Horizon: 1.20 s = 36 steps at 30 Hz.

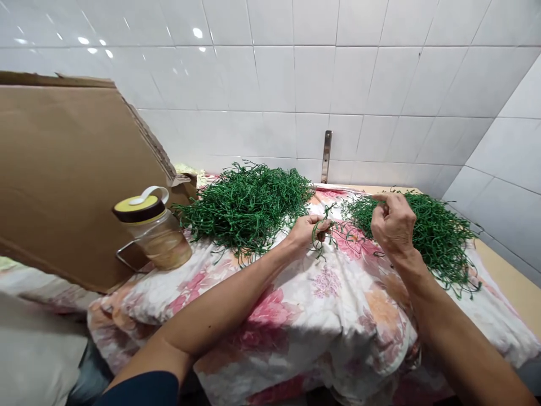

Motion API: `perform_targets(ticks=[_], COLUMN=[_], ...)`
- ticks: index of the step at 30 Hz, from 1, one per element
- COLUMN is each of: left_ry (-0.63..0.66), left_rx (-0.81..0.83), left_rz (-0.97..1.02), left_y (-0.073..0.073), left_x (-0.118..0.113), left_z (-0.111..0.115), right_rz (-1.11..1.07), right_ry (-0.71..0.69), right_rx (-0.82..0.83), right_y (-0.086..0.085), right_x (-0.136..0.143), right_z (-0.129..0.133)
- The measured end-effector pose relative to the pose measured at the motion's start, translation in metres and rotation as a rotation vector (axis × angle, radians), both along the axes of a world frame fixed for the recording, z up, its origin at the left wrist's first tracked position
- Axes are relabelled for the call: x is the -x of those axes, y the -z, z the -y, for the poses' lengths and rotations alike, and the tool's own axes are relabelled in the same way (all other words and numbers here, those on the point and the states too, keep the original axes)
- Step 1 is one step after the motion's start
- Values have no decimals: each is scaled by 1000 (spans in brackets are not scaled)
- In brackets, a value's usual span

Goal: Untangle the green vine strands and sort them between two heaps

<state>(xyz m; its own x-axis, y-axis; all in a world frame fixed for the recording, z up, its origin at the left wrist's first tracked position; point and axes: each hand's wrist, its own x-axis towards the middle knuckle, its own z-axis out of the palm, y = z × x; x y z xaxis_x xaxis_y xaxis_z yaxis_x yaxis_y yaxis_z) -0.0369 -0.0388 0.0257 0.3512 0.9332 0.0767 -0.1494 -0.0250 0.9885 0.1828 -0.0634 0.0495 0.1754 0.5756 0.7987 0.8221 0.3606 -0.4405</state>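
The left hand [313, 230] held a few thin green stems [328, 225] pinched between thumb and fingers, just above the floral cloth [325, 282]. The right hand [393, 220] had its forefinger stretched out toward the left, over the near-left part of the right pile [439, 237] of green stems; whether it gripped a strand could not be told. A strip of cloth showed between that pile and the larger left pile [249, 206], and more cloth ran to the draped front edge. A lidded jar [164, 239] with a wire handle stood left of the left pile, with a tall cardboard box [71, 175] just behind it, bounding that side. The cloth covered most of a pale surface [507, 282], bare along the right edge. White tiled walls [313, 79] rose behind and at right, with a metal strip [327, 157] upright against the back one.
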Motion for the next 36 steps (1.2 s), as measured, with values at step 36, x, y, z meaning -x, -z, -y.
perform_targets(ticks=[36], left_ry=[-49], left_rx=[-186], left_rz=[-110], left_y=[8], left_x=[-7], left_z=[0], right_rz=[-453], right_ry=[-748], right_rx=[684], right_y=[16], right_x=[26], right_z=[-1])
